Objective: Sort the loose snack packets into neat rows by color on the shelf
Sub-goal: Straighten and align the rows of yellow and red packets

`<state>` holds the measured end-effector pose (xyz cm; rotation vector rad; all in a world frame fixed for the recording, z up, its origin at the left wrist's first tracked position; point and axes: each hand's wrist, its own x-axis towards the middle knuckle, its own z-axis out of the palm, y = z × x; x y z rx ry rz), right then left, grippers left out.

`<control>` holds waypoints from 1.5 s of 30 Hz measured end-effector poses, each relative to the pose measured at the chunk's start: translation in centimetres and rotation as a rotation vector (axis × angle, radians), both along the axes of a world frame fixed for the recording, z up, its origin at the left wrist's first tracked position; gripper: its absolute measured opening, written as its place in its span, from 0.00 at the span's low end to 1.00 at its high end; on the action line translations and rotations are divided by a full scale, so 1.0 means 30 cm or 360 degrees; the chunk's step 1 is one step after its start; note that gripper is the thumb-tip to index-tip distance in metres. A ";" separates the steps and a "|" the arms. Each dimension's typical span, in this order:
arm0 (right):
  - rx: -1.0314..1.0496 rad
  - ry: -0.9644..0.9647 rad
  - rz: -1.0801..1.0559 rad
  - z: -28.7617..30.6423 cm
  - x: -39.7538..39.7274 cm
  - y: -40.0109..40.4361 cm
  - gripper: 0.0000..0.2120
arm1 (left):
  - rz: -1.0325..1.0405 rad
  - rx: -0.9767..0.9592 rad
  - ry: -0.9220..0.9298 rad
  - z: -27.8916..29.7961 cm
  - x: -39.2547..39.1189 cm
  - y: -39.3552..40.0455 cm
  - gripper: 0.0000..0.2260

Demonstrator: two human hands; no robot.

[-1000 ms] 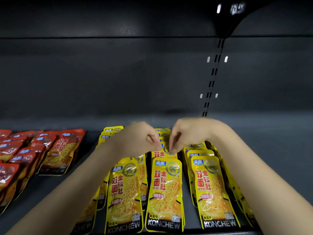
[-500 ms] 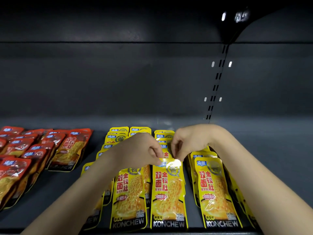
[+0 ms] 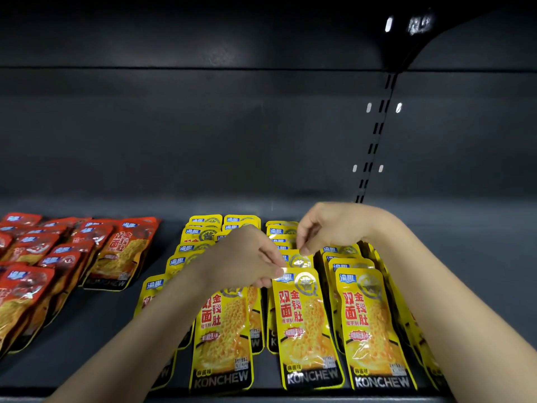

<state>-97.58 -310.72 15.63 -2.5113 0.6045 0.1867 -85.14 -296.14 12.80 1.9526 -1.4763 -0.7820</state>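
Though glossy, flat yellow packets

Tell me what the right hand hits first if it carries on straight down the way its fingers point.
Most likely the yellow packet directly beneath the right hand. The fingertips already seem to pinch its top edge, though depth is hard to judge from this one view.

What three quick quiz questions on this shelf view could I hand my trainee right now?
1. True or false: the red packets lie to the left of the yellow packets.
2. Which hand touches the top edge of the front middle yellow packet: A left hand, B right hand, C neither?
3. Fill in: the shelf to the right of the yellow rows looks ____.

Key: 1 true; 2 A; 3 bare.
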 end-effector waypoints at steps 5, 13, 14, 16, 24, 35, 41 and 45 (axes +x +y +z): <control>-0.0006 -0.0007 0.0004 -0.001 0.001 0.000 0.03 | -0.0026 -0.0020 -0.0023 0.007 -0.009 -0.006 0.04; -0.0001 0.0014 -0.0016 0.002 0.000 0.002 0.03 | -0.0008 0.0002 -0.0018 0.008 -0.008 -0.001 0.05; -0.0013 0.0026 -0.0019 0.002 0.000 0.003 0.03 | -0.0004 -0.0004 -0.0018 0.008 -0.007 0.000 0.05; -0.0035 0.0053 -0.0021 0.003 0.000 0.007 0.02 | -0.0002 -0.0005 -0.0029 0.011 -0.006 0.003 0.04; -0.0132 -0.0108 -0.0191 0.017 -0.003 -0.012 0.02 | 0.0158 -0.0066 -0.0195 0.023 0.034 -0.009 0.06; -0.0248 -0.0228 -0.0328 0.042 0.019 -0.029 0.05 | -0.0025 0.0181 -0.0770 -0.016 -0.039 -0.005 0.10; -0.0298 -0.0167 -0.0307 0.055 0.043 -0.031 0.06 | 0.0037 0.0044 -0.0842 0.035 -0.007 -0.011 0.14; -0.0404 -0.0127 -0.0291 0.088 0.094 -0.031 0.05 | 0.0118 -0.0036 -0.0872 0.128 0.066 -0.015 0.08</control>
